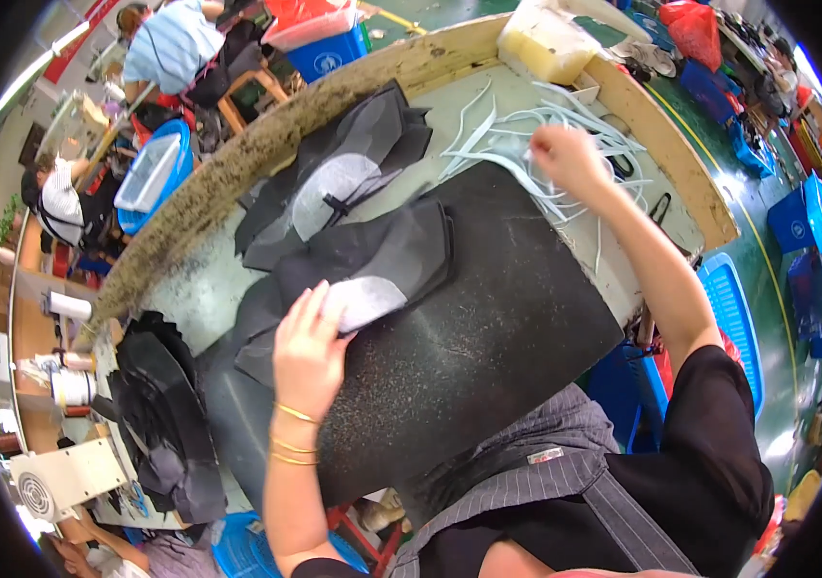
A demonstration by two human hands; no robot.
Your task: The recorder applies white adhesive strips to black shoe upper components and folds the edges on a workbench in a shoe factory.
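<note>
My left hand (313,347) lies with its fingers stretched over the near edge of a stack of black, curved sheet pieces (420,241). Beneath its fingertips is a light grey rounded patch (369,299) on the top piece. Farther off, a second pile of similar black pieces (372,130) carries another grey patch (334,188) with thin dark strips across it. My right hand (570,159) is closed above a loose heap of pale blue strips (497,144). What its fingers hold, if anything, cannot be made out. A black mat (497,337) spreads under the nearer stack.
A worn raised rim (286,111) curves around the table's far side. A yellowish block (550,48) sits at the back. More black pieces (165,414) are heaped at left, near a cream machine housing (69,477). A blue basket (729,308) stands to the right. Other people work at far left.
</note>
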